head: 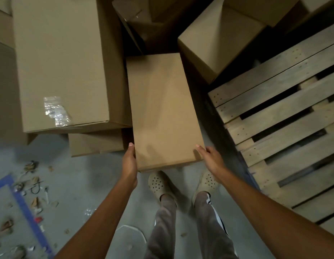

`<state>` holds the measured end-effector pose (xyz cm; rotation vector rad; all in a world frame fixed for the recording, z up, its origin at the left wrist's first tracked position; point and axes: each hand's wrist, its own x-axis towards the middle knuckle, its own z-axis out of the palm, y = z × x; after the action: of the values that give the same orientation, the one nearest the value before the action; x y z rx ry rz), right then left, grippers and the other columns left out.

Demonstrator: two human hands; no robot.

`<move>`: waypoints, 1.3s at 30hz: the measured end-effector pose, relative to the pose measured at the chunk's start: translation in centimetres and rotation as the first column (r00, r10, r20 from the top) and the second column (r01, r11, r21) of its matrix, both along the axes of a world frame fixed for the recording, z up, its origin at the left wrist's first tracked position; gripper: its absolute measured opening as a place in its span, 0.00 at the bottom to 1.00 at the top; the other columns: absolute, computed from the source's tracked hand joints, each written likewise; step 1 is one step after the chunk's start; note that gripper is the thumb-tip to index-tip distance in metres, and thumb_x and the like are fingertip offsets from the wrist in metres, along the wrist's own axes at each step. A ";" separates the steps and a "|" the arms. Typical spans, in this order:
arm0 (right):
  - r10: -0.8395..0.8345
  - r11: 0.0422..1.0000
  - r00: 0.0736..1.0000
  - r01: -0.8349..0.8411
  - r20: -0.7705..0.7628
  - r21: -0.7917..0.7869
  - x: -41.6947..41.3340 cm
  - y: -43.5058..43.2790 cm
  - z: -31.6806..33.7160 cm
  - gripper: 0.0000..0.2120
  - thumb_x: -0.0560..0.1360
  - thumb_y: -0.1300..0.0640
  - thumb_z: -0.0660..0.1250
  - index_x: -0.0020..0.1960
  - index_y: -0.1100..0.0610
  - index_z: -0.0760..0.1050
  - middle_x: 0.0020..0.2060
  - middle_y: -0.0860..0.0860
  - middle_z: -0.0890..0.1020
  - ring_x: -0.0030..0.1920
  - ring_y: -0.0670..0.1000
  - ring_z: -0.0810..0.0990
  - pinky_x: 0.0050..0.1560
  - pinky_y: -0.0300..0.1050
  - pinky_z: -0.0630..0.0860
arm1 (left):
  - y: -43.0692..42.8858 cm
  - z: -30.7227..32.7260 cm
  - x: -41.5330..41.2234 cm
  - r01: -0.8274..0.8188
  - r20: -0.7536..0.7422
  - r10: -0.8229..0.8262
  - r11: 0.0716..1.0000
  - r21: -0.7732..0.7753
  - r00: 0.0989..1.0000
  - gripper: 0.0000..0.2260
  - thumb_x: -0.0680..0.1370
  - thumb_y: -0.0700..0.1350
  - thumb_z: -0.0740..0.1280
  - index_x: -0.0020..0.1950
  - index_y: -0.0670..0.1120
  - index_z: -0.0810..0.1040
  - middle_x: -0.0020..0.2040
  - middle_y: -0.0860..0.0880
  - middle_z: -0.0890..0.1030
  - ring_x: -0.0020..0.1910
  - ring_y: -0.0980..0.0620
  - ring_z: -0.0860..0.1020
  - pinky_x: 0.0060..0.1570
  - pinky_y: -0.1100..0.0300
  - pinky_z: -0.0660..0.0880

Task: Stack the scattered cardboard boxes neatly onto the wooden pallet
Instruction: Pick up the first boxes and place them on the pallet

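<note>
So this one's barely started as far as I can tell. The wooden pallet [285,113] sits over at 3 o'clock, and every slat of it in view is bare, no box on it yet. The narrow box [165,109] is dead centre, running from the feet up toward 12 o'clock. Both hands are on its near end: the left hand [129,161] is wrapped round the left near corner with the thumb up along the side, and the right hand [212,159] clamps the right near corner with a digit lying on top. The near edge hangs over the toes of the shoes [158,184], so I'd say that end is off the floor [84,174], though I can't tell whether the far end is up too. Plenty left to do: a big box [59,62] at 10 o'clock lies on top of a smaller box [95,143], another box [218,38] sits at 1 o'clock just off the pallet's far corner, and more cardboard piles up around 12, too dark to sort out. Whether anything up at 2 o'clock is on the pallet, no idea. Cardboard scraps [31,184] and a strip of blue tape [26,208] litter the floor at 8 o'clock. Basically first box in hand, everything else waiting.
</note>
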<state>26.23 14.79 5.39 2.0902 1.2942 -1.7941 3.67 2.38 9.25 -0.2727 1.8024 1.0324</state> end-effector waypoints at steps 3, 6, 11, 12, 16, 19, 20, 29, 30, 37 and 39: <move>-0.031 0.999 0.999 0.032 -0.010 0.038 0.0 1.3 5.2 0.35 0.78 0.39 0.66 0.76 0.57 0.63 0.70 0.53 0.73 0.69 0.57 0.73 0.68 0.55 0.72 | 1.1 5.6 0.9 0.000 -0.030 0.002 0.999 0.050 1.000 0.20 0.86 0.56 0.51 0.66 0.48 0.76 0.53 0.56 0.80 0.48 0.63 0.77 0.57 0.56 0.66; -0.046 0.995 0.999 0.047 -0.012 0.085 -0.1 2.8 10.7 0.39 0.79 0.38 0.66 0.80 0.58 0.56 0.77 0.57 0.65 0.74 0.59 0.67 0.71 0.55 0.67 | 2.9 11.2 0.8 0.029 -0.051 -0.023 0.992 0.124 0.998 0.25 0.85 0.59 0.51 0.73 0.45 0.73 0.63 0.52 0.80 0.56 0.59 0.78 0.66 0.51 0.70; -0.023 0.983 0.999 0.028 -0.029 0.183 1.0 4.7 19.6 0.39 0.77 0.34 0.65 0.81 0.50 0.57 0.77 0.54 0.66 0.75 0.59 0.66 0.69 0.55 0.67 | 5.8 19.7 -0.2 0.319 -0.214 -0.274 0.923 0.215 0.938 0.18 0.85 0.57 0.55 0.68 0.53 0.77 0.59 0.57 0.82 0.54 0.66 0.80 0.56 0.66 0.77; -0.021 0.980 0.999 0.030 -0.048 0.195 1.3 5.2 21.4 0.39 0.76 0.33 0.66 0.80 0.48 0.59 0.76 0.54 0.67 0.73 0.59 0.68 0.67 0.55 0.68 | 6.2 21.6 -0.3 0.399 -0.259 -0.342 0.892 0.214 0.903 0.18 0.83 0.60 0.58 0.68 0.55 0.78 0.60 0.57 0.82 0.58 0.65 0.79 0.60 0.63 0.76; 0.008 0.975 0.998 0.007 -0.069 0.220 2.5 6.8 28.2 0.35 0.72 0.34 0.71 0.73 0.45 0.66 0.61 0.50 0.75 0.54 0.51 0.75 0.51 0.50 0.74 | 6.5 27.8 -0.7 0.551 -0.345 -0.459 0.799 0.242 0.818 0.24 0.81 0.59 0.62 0.74 0.49 0.74 0.68 0.53 0.79 0.66 0.59 0.76 0.70 0.54 0.72; 0.027 0.962 0.998 -0.012 -0.052 0.271 3.5 7.5 32.9 0.31 0.71 0.37 0.74 0.69 0.45 0.68 0.54 0.46 0.76 0.51 0.49 0.76 0.53 0.53 0.78 | 6.0 31.6 0.2 0.537 -0.318 -0.450 0.793 0.289 0.835 0.19 0.86 0.49 0.54 0.75 0.49 0.72 0.65 0.55 0.80 0.61 0.64 0.79 0.58 0.65 0.75; 0.024 0.956 0.998 -0.008 -0.054 0.292 3.8 7.7 34.5 0.30 0.71 0.38 0.74 0.68 0.45 0.68 0.53 0.46 0.76 0.52 0.49 0.76 0.53 0.51 0.78 | 5.7 32.6 0.5 0.511 -0.300 -0.427 0.801 0.313 0.853 0.19 0.86 0.51 0.53 0.75 0.50 0.72 0.66 0.54 0.80 0.63 0.60 0.78 0.60 0.61 0.74; -0.074 0.881 0.992 0.113 -0.102 0.460 4.4 11.0 45.8 0.20 0.77 0.33 0.64 0.58 0.47 0.70 0.47 0.43 0.76 0.45 0.45 0.74 0.46 0.48 0.75 | 7.7 41.2 5.8 0.167 -0.157 -0.104 0.865 0.473 0.982 0.29 0.78 0.64 0.55 0.71 0.48 0.74 0.63 0.45 0.81 0.64 0.44 0.79 0.63 0.42 0.75; -0.120 0.872 0.988 0.152 -0.099 0.465 4.5 11.6 46.8 0.21 0.77 0.32 0.63 0.57 0.47 0.71 0.47 0.45 0.77 0.46 0.47 0.76 0.49 0.50 0.75 | 8.5 42.1 6.6 0.147 -0.157 -0.080 0.864 0.481 0.984 0.30 0.77 0.66 0.55 0.69 0.48 0.75 0.62 0.44 0.82 0.61 0.44 0.80 0.61 0.42 0.76; -0.156 0.848 0.988 0.142 -0.014 0.511 6.9 15.9 52.6 0.20 0.75 0.33 0.65 0.54 0.48 0.74 0.49 0.47 0.79 0.49 0.51 0.77 0.51 0.50 0.75 | 13.1 48.1 6.7 0.219 -0.198 -0.134 0.828 0.516 0.971 0.21 0.86 0.58 0.51 0.65 0.51 0.79 0.57 0.51 0.84 0.59 0.49 0.79 0.56 0.50 0.75; -0.185 0.859 0.979 0.201 -0.081 0.471 8.7 17.3 54.2 0.20 0.73 0.34 0.65 0.52 0.49 0.78 0.49 0.50 0.81 0.50 0.52 0.78 0.54 0.54 0.78 | 14.1 49.4 4.8 0.333 -0.206 -0.262 0.755 0.565 0.943 0.15 0.85 0.50 0.55 0.66 0.51 0.78 0.60 0.50 0.84 0.63 0.47 0.78 0.65 0.46 0.72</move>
<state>34.96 32.10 59.56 2.5295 1.7423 -1.7170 8.47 16.51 58.63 0.4625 1.4579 1.3350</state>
